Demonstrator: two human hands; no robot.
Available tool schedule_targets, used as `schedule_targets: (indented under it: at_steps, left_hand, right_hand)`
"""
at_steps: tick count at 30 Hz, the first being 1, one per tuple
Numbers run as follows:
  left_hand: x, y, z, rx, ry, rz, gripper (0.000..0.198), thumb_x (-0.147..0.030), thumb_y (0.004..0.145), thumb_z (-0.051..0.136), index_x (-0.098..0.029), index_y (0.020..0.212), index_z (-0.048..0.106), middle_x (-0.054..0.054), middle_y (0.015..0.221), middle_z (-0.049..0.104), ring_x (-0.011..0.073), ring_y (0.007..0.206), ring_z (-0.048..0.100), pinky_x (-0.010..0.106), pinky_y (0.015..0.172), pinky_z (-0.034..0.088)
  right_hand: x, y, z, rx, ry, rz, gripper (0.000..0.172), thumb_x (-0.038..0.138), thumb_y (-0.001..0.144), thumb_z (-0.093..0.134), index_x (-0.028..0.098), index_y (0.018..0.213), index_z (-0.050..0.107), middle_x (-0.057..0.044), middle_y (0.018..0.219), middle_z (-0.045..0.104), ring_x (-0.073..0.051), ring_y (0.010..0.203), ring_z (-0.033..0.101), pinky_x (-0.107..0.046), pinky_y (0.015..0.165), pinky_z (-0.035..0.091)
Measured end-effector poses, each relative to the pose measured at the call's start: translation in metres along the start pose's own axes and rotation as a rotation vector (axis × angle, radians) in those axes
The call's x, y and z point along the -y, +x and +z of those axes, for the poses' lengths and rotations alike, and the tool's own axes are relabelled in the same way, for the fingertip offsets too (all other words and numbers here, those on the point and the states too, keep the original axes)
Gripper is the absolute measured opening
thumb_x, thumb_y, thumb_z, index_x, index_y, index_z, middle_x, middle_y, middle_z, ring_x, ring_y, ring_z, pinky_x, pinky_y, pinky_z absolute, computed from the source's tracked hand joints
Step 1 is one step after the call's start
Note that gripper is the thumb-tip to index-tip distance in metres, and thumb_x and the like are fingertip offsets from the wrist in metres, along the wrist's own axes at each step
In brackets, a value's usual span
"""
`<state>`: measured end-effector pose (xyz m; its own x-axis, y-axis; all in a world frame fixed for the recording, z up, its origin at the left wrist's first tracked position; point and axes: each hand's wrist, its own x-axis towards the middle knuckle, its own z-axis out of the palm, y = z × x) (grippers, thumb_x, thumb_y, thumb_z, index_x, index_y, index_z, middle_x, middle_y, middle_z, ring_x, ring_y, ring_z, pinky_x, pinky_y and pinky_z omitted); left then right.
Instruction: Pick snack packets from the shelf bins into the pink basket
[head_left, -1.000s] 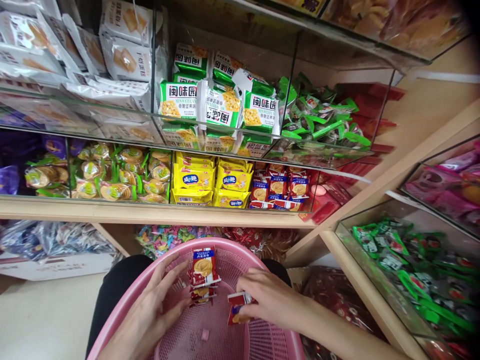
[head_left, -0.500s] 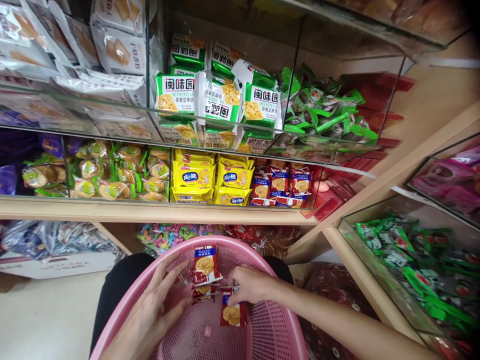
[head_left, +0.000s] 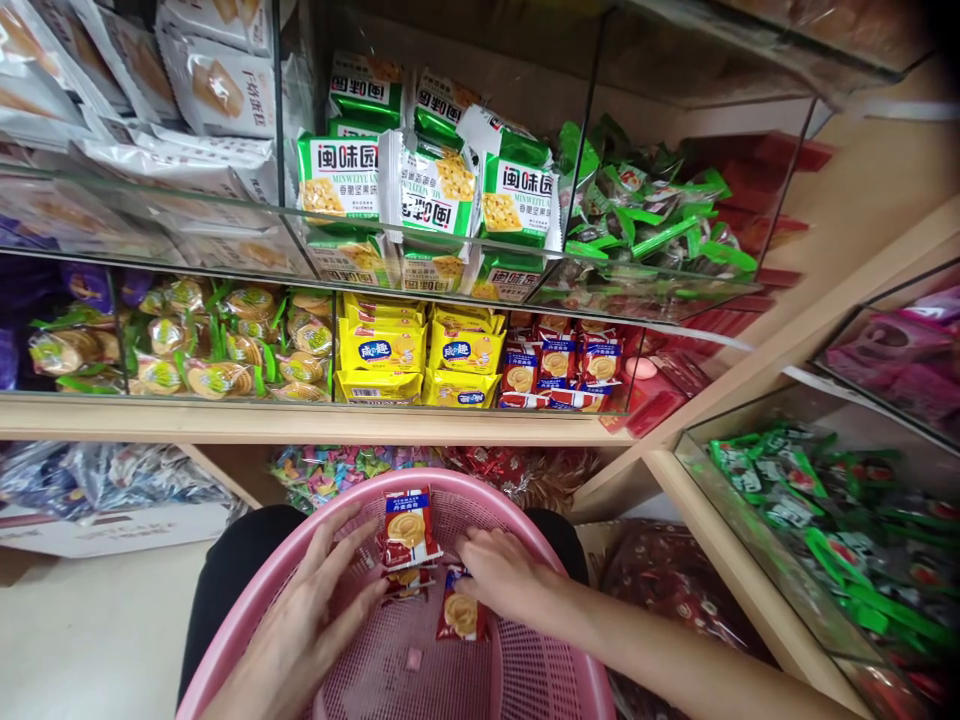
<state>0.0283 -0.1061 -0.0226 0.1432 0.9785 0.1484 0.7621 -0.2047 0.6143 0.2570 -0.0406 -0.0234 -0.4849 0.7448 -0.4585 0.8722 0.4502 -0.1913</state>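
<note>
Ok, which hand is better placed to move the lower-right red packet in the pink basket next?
Probably the right hand: its fingers overlap the top of that red packet in view. The left hand, open beside the upper packet, is farther away.

Left grip (head_left: pixel 315 595) and right grip (head_left: pixel 499 570): bare hands, slim fingers. Right forearm (head_left: pixel 645 645) bare to frame edge, tapers at wrist. Legs: plain black trousers (head_left: pixel 225 575), matte.
</note>
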Motion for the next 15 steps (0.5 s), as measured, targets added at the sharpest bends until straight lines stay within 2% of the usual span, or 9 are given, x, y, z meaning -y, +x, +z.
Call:
schedule_targets:
  at_steps: [3, 5, 8, 9, 11, 12, 13, 15]
  left_hand:
    - [-0.004, 0.001, -0.003, -0.008, 0.015, 0.025, 0.048, -0.04, 0.091, 0.05, -0.035, 0.138, 0.042, 0.004, 0.145, 0.044, 0.0253, 0.129, 0.048, 0.035, 0.096, 0.051]
    - [-0.009, 0.0, -0.007, -0.061, 0.034, 0.07, 0.044, -0.039, 0.091, 0.052, -0.032, 0.134, 0.046, 0.006, 0.139, 0.05, 0.0245, 0.125, 0.052, 0.034, 0.095, 0.052]
    - [-0.025, -0.005, -0.015, -0.116, 0.018, 0.245, 0.025, -0.029, 0.093, 0.049, -0.023, 0.116, 0.057, 0.009, 0.118, 0.062, 0.0209, 0.11, 0.062, 0.027, 0.089, 0.055]
    - [-0.032, -0.006, -0.016, -0.079, 0.005, 0.336, 0.019, -0.024, 0.094, 0.046, -0.021, 0.108, 0.059, 0.009, 0.11, 0.065, 0.0194, 0.103, 0.065, 0.025, 0.084, 0.056]
    - [-0.047, -0.008, -0.015, 0.132, 0.042, 0.503, 0.02, -0.015, 0.092, 0.043, -0.019, 0.097, 0.062, 0.008, 0.098, 0.068, 0.0184, 0.087, 0.069, 0.023, 0.071, 0.058]
    - [-0.055, -0.007, -0.013, 0.253, 0.092, 0.552, 0.02, -0.012, 0.09, 0.045, -0.019, 0.094, 0.063, 0.008, 0.096, 0.069, 0.0187, 0.082, 0.07, 0.024, 0.067, 0.059]
    - [-0.061, -0.006, -0.01, 0.365, 0.157, 0.571, 0.02, -0.011, 0.087, 0.049, -0.02, 0.094, 0.065, 0.008, 0.1, 0.07, 0.0209, 0.085, 0.07, 0.027, 0.067, 0.06]
    - [-0.07, -0.002, -0.001, 0.502, 0.291, 0.563, 0.02, -0.009, 0.081, 0.056, -0.02, 0.093, 0.068, 0.01, 0.11, 0.069, 0.0252, 0.088, 0.071, 0.033, 0.069, 0.062]
  right_hand:
    - [0.001, -0.004, 0.003, -0.033, -0.009, -0.016, 0.027, 0.025, 0.084, 0.06, 0.012, 0.107, 0.064, -0.017, 0.113, 0.064, -0.031, 0.099, 0.064, -0.042, 0.086, 0.05]
    - [0.001, -0.01, 0.004, -0.045, -0.005, -0.034, 0.031, 0.028, 0.083, 0.061, 0.013, 0.11, 0.063, -0.017, 0.117, 0.062, -0.032, 0.1, 0.064, -0.044, 0.086, 0.051]
    - [0.003, -0.019, 0.01, -0.014, 0.022, -0.05, 0.05, 0.039, 0.078, 0.068, 0.012, 0.119, 0.059, -0.021, 0.131, 0.053, -0.035, 0.103, 0.063, -0.047, 0.088, 0.05]
    - [0.004, -0.022, 0.012, 0.011, 0.03, -0.044, 0.062, 0.041, 0.074, 0.073, 0.011, 0.125, 0.055, -0.022, 0.136, 0.048, -0.037, 0.107, 0.061, -0.048, 0.09, 0.05]
    - [0.006, -0.026, 0.015, 0.053, 0.034, -0.031, 0.084, 0.037, 0.066, 0.08, 0.009, 0.136, 0.044, -0.025, 0.144, 0.039, -0.04, 0.117, 0.054, -0.05, 0.095, 0.047]
    - [0.008, -0.028, 0.016, 0.067, 0.029, -0.027, 0.09, 0.032, 0.065, 0.081, 0.009, 0.14, 0.038, -0.026, 0.146, 0.036, -0.04, 0.122, 0.05, -0.05, 0.097, 0.046]
    - [0.01, -0.029, 0.016, 0.076, 0.021, -0.026, 0.09, 0.025, 0.066, 0.08, 0.009, 0.142, 0.034, -0.026, 0.146, 0.035, -0.04, 0.125, 0.048, -0.05, 0.099, 0.045]
    - [0.014, -0.031, 0.012, 0.077, 0.0, -0.033, 0.077, 0.01, 0.072, 0.069, 0.008, 0.142, 0.035, -0.026, 0.145, 0.037, -0.038, 0.125, 0.049, -0.048, 0.099, 0.046]
